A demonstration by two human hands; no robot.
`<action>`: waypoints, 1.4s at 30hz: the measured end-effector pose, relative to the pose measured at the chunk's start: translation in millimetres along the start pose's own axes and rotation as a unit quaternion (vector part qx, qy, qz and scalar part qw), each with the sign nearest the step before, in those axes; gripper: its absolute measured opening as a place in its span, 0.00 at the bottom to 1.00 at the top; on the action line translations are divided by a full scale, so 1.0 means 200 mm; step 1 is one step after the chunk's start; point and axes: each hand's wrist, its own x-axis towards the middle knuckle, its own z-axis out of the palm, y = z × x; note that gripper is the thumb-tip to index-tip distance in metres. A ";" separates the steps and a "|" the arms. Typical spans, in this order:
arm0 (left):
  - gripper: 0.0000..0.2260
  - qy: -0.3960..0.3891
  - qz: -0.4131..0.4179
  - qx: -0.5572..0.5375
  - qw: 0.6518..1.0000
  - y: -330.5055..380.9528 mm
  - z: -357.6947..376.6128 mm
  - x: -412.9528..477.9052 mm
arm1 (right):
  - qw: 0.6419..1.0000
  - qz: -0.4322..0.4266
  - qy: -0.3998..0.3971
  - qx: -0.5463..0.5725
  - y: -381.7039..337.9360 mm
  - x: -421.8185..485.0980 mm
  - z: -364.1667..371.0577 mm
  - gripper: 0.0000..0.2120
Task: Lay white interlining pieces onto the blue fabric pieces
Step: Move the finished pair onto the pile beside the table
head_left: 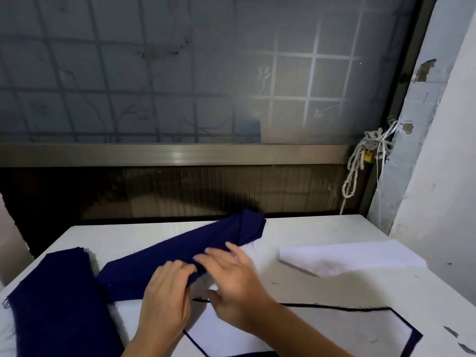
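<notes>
1. Navy cloth, a long blue fabric piece, lies slantwise across the white table. Its far end is folded over near the table's back edge.
2. The left hand sits at the near edge of this piece, its fingers curled and pinching the cloth.
3. The right hand is just beside the left, with fingers spread and straight. It is blurred, so it only seems to touch the cloth with its fingertips.
4. A stack of blue fabric lies at the left of the table, close to the slanted piece.
5. A stack of white interlining lies on the right side of the table, well apart from the hands.
6. Nearest the camera, a white interlining piece is laid flat on a lower blue piece. Only a thin dark border of that blue piece shows around it, and the right forearm crosses its left part.
7. Behind the table stands a frosted window with a metal frame. A pale rope hangs at its right corner next to a small yellow padlock.
</notes>
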 end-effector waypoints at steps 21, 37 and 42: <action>0.06 -0.133 -0.329 -0.205 0.912 -0.12 0.02 -0.03 | 0.850 0.465 0.035 0.246 0.72 -0.92 -0.85 0.05; 0.06 -0.321 -0.300 -0.113 0.891 -0.10 -0.01 -0.07 | 0.879 0.460 0.123 0.021 0.67 -1.12 -0.46 0.13; 0.07 -0.330 -0.313 -0.093 0.886 -0.10 -0.03 -0.05 | 0.884 0.448 0.135 -0.017 0.69 -1.13 -0.43 0.16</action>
